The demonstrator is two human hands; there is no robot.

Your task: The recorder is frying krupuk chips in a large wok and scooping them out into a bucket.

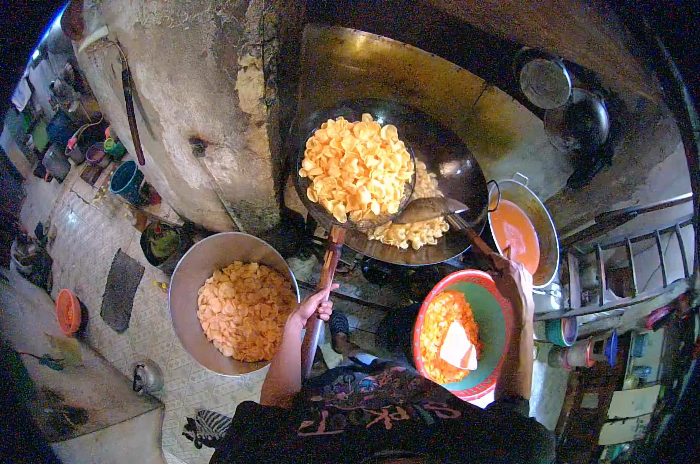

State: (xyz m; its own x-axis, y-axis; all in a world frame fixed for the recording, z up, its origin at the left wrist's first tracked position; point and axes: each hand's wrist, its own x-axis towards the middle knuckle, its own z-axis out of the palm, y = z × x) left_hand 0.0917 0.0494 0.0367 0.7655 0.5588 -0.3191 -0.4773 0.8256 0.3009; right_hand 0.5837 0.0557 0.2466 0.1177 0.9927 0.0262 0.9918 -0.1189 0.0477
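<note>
My left hand [315, 303] is closed around the long wooden handle [330, 261] of a large round strainer. Pale yellow chips [358, 168] are heaped on the strainer, over the left side of a big dark wok [463, 171]. More chips [408, 233] lie in the wok, partly hidden by the strainer and a metal spatula [424, 210]. That spatula's wooden handle [472, 235] is gripped by my right hand [512, 278], its blade beside the strainer's lower right edge. Whether blade and strainer touch, I cannot tell.
A deep metal pot [182, 313] of chips stands at left. At right, a red and green basin [495, 325] holds orange pieces and a white object [459, 347]. Behind it stands a handled pan [550, 243] of orange liquid. A rough wall [211, 87] rises left of the wok.
</note>
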